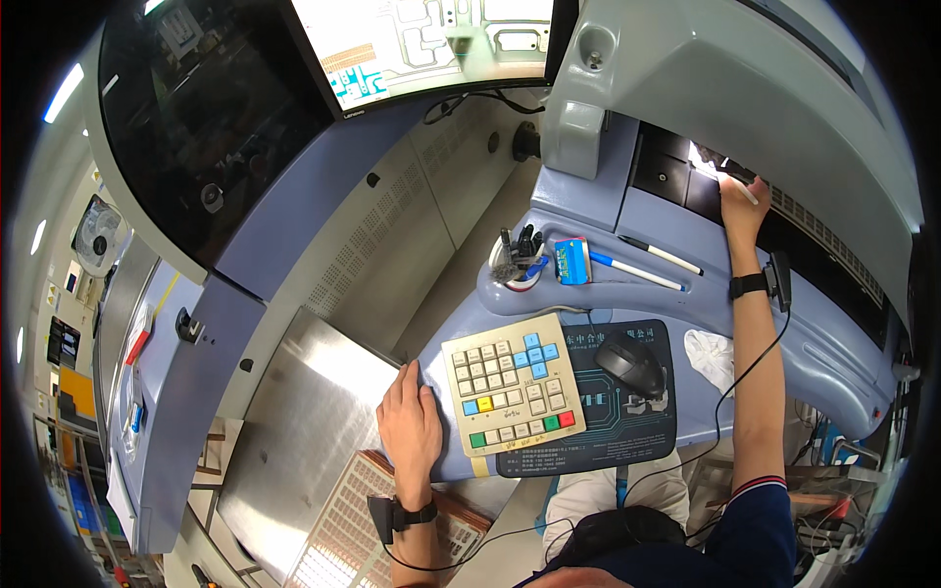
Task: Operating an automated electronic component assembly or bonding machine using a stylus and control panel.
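A seated worker's left hand (pixel 410 426) rests palm down on the console's edge, fingers outstretched and close together, just beside a cream keypad (pixel 518 387) with coloured keys. Below that hand, patterned panels (pixel 348 514) lie on a metal surface (pixel 294 402). To its right, beyond the keypad, a black mouse (pixel 630 363) sits on a dark mouse pad (pixel 588 446), with a crumpled white cloth (pixel 711 358) farther right. Ahead and to its right stand a pen cup (pixel 507 279) and a small blue box (pixel 571 262), next to two pens (pixel 637 270) on the ledge. Farther off, the right hand (pixel 742 201) reaches under the machine's grey hood (pixel 716 88), fingers pinching a slim, pen-like tool (pixel 749 193) near a bright light; the tool's tip is hard to make out. Well left of that grip, a monitor (pixel 441 59) shows a circuit-like pattern.
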`<action>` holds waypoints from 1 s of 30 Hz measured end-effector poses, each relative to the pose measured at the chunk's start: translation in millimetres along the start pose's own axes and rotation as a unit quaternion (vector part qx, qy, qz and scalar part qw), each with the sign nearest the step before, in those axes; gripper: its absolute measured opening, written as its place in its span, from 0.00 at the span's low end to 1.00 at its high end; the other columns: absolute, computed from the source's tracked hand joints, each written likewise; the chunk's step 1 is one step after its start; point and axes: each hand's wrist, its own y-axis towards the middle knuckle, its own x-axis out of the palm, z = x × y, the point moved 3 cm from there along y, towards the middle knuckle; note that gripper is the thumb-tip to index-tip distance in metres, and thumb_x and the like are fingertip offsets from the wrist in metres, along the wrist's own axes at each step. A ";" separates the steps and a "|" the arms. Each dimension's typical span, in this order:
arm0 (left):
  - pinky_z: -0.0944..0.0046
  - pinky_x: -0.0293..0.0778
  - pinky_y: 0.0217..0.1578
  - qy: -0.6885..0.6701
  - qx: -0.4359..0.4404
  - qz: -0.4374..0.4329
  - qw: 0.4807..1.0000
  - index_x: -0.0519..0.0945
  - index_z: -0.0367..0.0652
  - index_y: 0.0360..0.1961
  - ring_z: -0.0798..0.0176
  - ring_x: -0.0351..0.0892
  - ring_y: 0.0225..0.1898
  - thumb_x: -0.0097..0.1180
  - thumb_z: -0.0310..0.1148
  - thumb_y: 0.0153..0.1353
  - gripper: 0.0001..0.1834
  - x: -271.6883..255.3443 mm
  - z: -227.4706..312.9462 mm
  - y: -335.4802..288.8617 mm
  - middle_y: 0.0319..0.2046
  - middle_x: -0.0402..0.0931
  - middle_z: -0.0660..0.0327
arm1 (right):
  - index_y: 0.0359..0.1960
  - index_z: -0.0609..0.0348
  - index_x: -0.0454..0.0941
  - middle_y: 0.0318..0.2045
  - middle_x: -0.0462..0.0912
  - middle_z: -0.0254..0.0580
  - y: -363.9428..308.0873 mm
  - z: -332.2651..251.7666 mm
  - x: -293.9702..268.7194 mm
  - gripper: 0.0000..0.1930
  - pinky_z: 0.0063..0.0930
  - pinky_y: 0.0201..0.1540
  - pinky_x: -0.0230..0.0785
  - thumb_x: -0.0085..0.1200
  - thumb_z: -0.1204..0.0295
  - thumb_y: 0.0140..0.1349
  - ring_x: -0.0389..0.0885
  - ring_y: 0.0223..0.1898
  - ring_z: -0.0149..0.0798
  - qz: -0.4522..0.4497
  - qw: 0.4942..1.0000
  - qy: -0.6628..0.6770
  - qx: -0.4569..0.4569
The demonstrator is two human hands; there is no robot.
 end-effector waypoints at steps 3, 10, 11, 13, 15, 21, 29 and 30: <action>0.49 0.64 0.65 0.003 0.001 0.006 1.000 0.74 0.41 0.67 0.46 0.73 0.64 0.45 0.36 0.73 0.24 0.9 -2.2 5.0 0.64 0.75 0.49 | 0.37 0.68 0.79 0.33 0.84 0.56 7.1 -28.2 -1.0 0.18 0.41 0.46 0.76 0.62 0.65 0.52 0.85 0.37 0.55 0.024 0.998 0.048 -0.021; 0.49 0.64 0.66 0.002 0.001 0.003 1.000 0.74 0.41 0.67 0.46 0.73 0.64 0.45 0.36 0.73 0.24 3.0 -1.2 5.5 0.64 0.75 0.49 | 0.35 0.67 0.78 0.29 0.83 0.45 9.0 -22.0 -3.6 0.13 0.32 0.41 0.74 0.60 0.71 0.50 0.82 0.32 0.40 -0.020 0.997 0.078 0.020; 0.49 0.64 0.66 0.001 0.002 0.003 1.000 0.74 0.41 0.67 0.46 0.73 0.64 0.45 0.36 0.73 0.24 3.7 -0.7 5.7 0.64 0.75 0.49 | 0.34 0.67 0.77 0.29 0.82 0.44 10.3 -18.5 -4.2 0.13 0.32 0.41 0.74 0.60 0.71 0.50 0.81 0.31 0.38 -0.016 0.997 0.080 0.015; 0.49 0.64 0.66 0.003 0.002 0.004 1.000 0.74 0.41 0.67 0.46 0.73 0.64 0.45 0.36 0.73 0.24 4.5 -0.4 5.9 0.64 0.75 0.49 | 0.34 0.67 0.77 0.27 0.81 0.41 11.2 -7.3 -0.2 0.12 0.31 0.38 0.73 0.59 0.72 0.50 0.80 0.30 0.35 -0.044 0.992 0.105 0.062; 0.49 0.64 0.66 0.001 0.001 0.003 1.000 0.74 0.41 0.67 0.47 0.73 0.64 0.45 0.36 0.73 0.24 3.3 -0.7 5.5 0.64 0.75 0.49 | 0.33 0.67 0.76 0.26 0.81 0.40 11.5 -12.6 0.3 0.11 0.31 0.36 0.73 0.59 0.73 0.50 0.80 0.29 0.35 -0.063 0.987 0.120 0.089; 0.49 0.64 0.66 -0.001 -0.001 0.002 1.000 0.74 0.41 0.67 0.47 0.73 0.64 0.45 0.36 0.73 0.24 1.8 -1.9 5.3 0.64 0.75 0.50 | 0.34 0.65 0.79 0.27 0.83 0.49 3.6 -37.3 -7.4 0.11 0.35 0.38 0.75 0.58 0.70 0.54 0.83 0.29 0.45 -0.022 0.996 0.073 0.050; 0.49 0.64 0.66 -0.003 0.004 0.004 1.000 0.75 0.41 0.66 0.47 0.74 0.64 0.46 0.36 0.73 0.24 2.4 2.3 9.5 0.64 0.75 0.50 | 0.52 0.62 0.81 0.37 0.83 0.60 0.6 -81.0 0.7 0.14 0.49 0.56 0.70 0.49 0.74 0.68 0.82 0.42 0.62 -0.341 0.919 -0.185 -0.071; 0.49 0.64 0.65 -0.002 0.005 0.007 1.000 0.75 0.41 0.66 0.47 0.74 0.63 0.46 0.35 0.73 0.24 2.1 -0.4 9.5 0.64 0.75 0.50 | 0.52 0.62 0.81 0.37 0.83 0.60 -5.2 -101.7 -5.6 0.14 0.49 0.56 0.70 0.49 0.74 0.68 0.82 0.42 0.62 -0.345 0.917 -0.183 -0.073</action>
